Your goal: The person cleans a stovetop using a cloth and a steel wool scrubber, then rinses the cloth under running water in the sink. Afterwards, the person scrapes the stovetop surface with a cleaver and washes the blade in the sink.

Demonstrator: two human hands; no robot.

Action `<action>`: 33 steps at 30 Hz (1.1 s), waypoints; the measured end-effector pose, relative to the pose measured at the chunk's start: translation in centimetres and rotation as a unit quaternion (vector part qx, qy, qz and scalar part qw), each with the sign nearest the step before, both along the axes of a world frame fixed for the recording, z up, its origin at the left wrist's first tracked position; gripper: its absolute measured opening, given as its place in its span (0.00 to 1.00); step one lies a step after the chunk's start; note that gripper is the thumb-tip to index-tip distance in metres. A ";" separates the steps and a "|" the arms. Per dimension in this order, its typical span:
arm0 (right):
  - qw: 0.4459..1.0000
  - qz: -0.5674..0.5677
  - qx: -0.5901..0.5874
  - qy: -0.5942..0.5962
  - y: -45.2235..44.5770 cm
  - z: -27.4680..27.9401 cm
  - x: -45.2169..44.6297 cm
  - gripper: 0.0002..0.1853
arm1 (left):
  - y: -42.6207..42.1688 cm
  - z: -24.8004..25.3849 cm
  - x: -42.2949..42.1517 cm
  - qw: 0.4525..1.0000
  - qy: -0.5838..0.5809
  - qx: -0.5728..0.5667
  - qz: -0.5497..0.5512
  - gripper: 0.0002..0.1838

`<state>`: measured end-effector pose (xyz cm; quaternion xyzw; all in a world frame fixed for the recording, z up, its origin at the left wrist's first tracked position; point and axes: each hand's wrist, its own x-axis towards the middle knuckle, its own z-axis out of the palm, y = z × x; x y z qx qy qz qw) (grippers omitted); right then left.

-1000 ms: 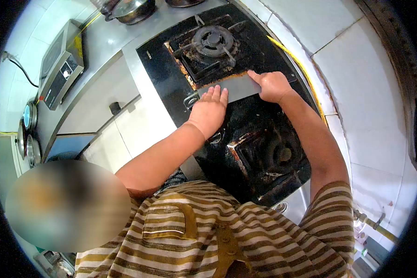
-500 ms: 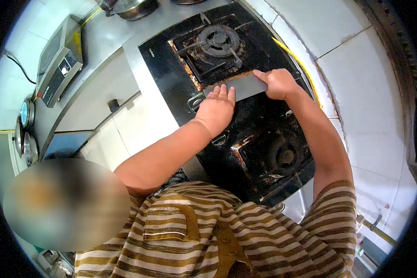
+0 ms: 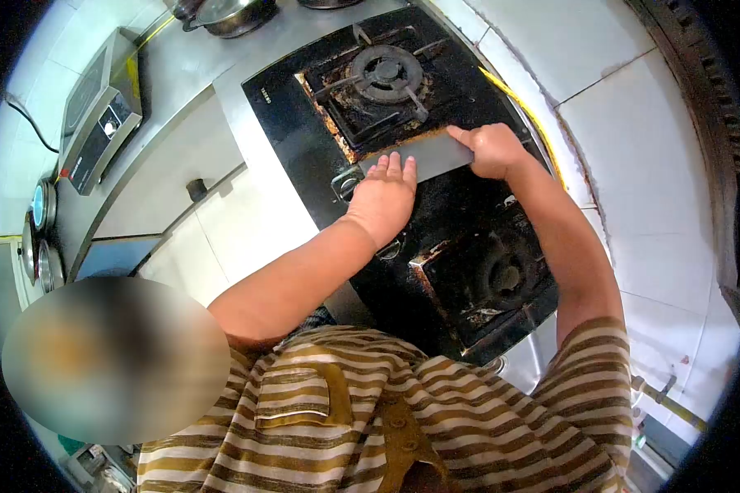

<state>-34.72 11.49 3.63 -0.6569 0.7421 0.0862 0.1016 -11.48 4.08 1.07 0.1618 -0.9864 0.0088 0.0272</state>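
Note:
A grey, flat, rectangular-bladed cleaver (image 3: 437,154) lies across the black gas stove (image 3: 292,135), just in front of the far burner (image 3: 386,72). My right hand (image 3: 498,151) is closed at the blade's right end, its index finger stretched along the far edge; the handle is hidden in the fist. Flat on the left part of the blade rest the fingers of my left hand (image 3: 384,197), extended and slightly apart. Rusty brown grime lines the burner recess beside the blade's far edge. A control knob (image 3: 347,182) sits just left of my left hand.
A second burner (image 3: 508,278) with a grimy recess lies nearer me. Along the tiled wall runs a yellow hose (image 3: 528,108). An induction cooker (image 3: 103,115) stands on the steel counter at left, and a pan (image 3: 232,16) sits at the far end.
The whole view has shifted slightly. Both hands and the cleaver stay at nearly the same place on the stove.

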 end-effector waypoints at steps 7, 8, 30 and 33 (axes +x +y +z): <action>0.998 0.055 -0.011 -0.015 1.4 -1.2 -0.7 0.34 | 0.2 0.6 0.6 1.000 -0.022 0.001 -0.002 0.27; 0.999 0.043 -0.022 -0.019 0.7 -1.4 -0.7 0.34 | -0.9 -0.2 0.6 0.999 0.021 0.016 -0.023 0.26; 0.986 0.090 0.138 -0.023 5.5 3.0 -1.5 0.38 | 8.0 2.0 1.5 0.992 0.010 0.071 -0.105 0.26; 0.987 0.077 0.141 -0.019 5.4 3.1 -0.9 0.39 | 7.6 1.4 1.6 0.991 0.016 0.069 -0.113 0.28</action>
